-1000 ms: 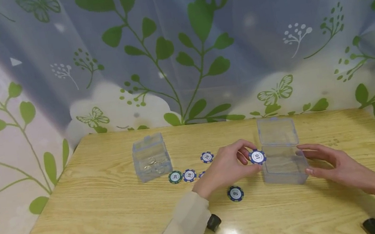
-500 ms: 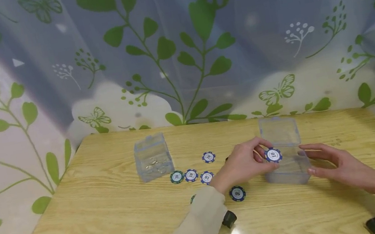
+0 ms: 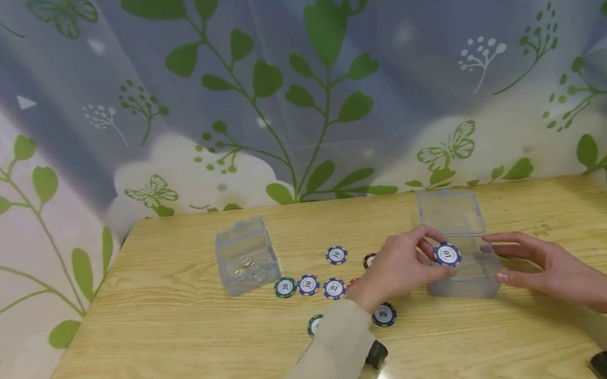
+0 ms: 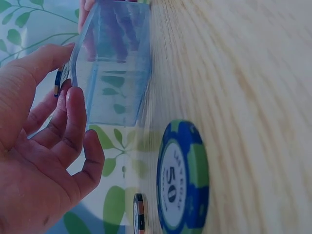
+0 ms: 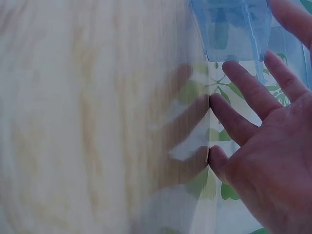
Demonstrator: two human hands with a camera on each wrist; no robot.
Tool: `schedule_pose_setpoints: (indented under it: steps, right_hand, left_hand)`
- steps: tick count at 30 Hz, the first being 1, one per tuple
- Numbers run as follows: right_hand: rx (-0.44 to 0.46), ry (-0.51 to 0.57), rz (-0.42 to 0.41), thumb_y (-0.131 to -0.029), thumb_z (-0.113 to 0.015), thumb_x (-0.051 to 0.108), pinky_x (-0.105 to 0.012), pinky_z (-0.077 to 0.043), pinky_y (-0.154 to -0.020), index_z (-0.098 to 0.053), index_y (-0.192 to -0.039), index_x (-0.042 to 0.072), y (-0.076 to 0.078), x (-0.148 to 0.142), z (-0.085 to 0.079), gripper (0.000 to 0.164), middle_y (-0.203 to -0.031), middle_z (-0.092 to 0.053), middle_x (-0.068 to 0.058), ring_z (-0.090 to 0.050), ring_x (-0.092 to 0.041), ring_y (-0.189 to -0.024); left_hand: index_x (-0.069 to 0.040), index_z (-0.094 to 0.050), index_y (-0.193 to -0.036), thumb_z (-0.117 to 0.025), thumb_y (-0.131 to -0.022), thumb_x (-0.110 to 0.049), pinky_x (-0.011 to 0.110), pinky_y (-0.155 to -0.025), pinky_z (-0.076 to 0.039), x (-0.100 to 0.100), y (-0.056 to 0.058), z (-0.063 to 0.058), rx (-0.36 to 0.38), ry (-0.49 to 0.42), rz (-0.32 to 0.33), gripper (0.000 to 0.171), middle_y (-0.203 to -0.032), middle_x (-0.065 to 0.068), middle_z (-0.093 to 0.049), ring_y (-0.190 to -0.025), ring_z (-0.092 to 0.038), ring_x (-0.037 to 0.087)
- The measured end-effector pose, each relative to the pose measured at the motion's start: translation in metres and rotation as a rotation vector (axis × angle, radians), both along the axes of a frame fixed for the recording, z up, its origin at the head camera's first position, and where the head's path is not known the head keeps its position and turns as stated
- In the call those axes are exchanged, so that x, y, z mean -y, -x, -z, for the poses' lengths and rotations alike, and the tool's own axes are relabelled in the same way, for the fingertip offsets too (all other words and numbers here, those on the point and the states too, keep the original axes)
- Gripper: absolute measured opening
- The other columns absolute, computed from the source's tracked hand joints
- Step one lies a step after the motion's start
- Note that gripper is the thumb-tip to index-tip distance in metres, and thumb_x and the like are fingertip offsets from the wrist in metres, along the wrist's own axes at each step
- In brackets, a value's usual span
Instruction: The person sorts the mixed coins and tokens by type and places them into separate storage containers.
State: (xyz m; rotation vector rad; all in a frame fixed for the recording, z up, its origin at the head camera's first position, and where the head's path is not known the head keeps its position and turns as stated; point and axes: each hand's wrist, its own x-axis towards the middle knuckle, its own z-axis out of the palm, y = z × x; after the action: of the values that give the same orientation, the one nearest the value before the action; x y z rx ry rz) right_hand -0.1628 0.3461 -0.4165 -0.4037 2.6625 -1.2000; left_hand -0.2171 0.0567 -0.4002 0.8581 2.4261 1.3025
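Wooden table with chips, clear boxes.

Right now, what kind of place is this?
Perhaps an indoor corner for tabletop games: a wood-grained table, a butterfly-patterned curtain behind it, and several numbered chips lying on top.

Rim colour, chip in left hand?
Held chip: blue with pale blocks; shows best in the head view.
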Motion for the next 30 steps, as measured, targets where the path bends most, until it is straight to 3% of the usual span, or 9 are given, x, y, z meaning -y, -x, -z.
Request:
schedule_pose_setpoints:
  steps: [12,17,24,26,30]
  right_hand:
    - [0.010,-0.001,-0.006,-0.102,-0.065,0.028,-0.017,-0.048,-0.084,-0.037,-0.158,0.020,0.000,-0.001,0.000,0.062,-0.156,-0.046,-0.022,-0.038,0.026,-0.119]
    - [0.027,-0.010,-0.001,-0.102,-0.064,0.031,-0.024,-0.050,-0.085,-0.037,-0.158,0.021,-0.001,0.000,0.000,0.063,-0.156,-0.046,-0.022,-0.038,0.026,-0.118]
    - [0.030,0.001,-0.011,-0.103,-0.064,0.030,-0.051,-0.053,-0.091,-0.036,-0.158,0.019,0.000,0.001,-0.001,0.063,-0.156,-0.045,-0.024,-0.037,0.027,-0.117]
    - [0.029,-0.004,-0.006,-0.103,-0.064,0.030,-0.051,-0.052,-0.092,-0.036,-0.158,0.020,0.000,0.001,-0.001,0.063,-0.156,-0.046,-0.023,-0.037,0.027,-0.117]
    - [0.022,-0.019,0.001,-0.102,-0.065,0.030,-0.040,-0.052,-0.090,-0.036,-0.158,0.019,0.001,-0.001,-0.001,0.064,-0.155,-0.047,-0.024,-0.038,0.027,-0.117]
  left_hand:
    - [-0.022,-0.065,-0.123,-0.083,-0.087,-0.032,0.017,-0.067,-0.050,-0.004,0.000,0.001,-0.034,0.033,0.029,0.042,-0.093,-0.014,-0.063,-0.071,-0.062,-0.002]
    - [-0.020,-0.065,-0.128,-0.080,-0.090,-0.034,0.017,-0.067,-0.050,-0.003,0.000,0.001,-0.026,0.025,0.049,0.044,-0.093,-0.014,-0.065,-0.072,-0.062,-0.001]
    - [-0.019,-0.065,-0.129,-0.079,-0.091,-0.034,0.017,-0.071,-0.051,0.002,-0.001,0.000,-0.018,0.004,0.071,0.042,-0.102,-0.008,-0.068,-0.077,-0.062,-0.001]
    - [-0.020,-0.065,-0.129,-0.078,-0.092,-0.034,0.017,-0.073,-0.052,0.005,-0.001,0.000,-0.017,-0.006,0.085,0.042,-0.107,-0.004,-0.069,-0.079,-0.062,-0.002]
    - [-0.019,-0.065,-0.130,-0.077,-0.093,-0.033,0.017,-0.075,-0.053,0.015,0.000,-0.001,-0.004,-0.034,0.111,0.041,-0.109,-0.002,-0.069,-0.082,-0.063,-0.001]
